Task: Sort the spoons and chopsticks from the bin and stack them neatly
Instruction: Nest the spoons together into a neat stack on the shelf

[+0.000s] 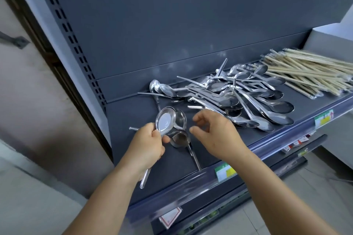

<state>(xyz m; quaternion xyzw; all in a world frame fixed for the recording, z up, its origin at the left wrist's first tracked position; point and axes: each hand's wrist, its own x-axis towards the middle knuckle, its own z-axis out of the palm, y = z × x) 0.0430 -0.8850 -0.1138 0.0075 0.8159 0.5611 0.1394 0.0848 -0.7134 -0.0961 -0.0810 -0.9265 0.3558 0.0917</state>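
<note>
Head view: left hand (148,144) grips a spoon (165,121), bowl up, handle toward body. Right hand (215,135) loose, empty, nearer spoon pile (238,97) on shelf (133,112); chopsticks (305,74) far right.

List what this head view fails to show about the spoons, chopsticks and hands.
- Chopsticks: bundle cut off by the right edge, count unknown.
- Spoon pile: overlapping, lower spoons hidden by upper ones.
- Held spoon: mid-handle covered by the left hand.
- Right hand: palm turned away, fingertips blurred.
- Price labels: print too small and blurred.
</note>
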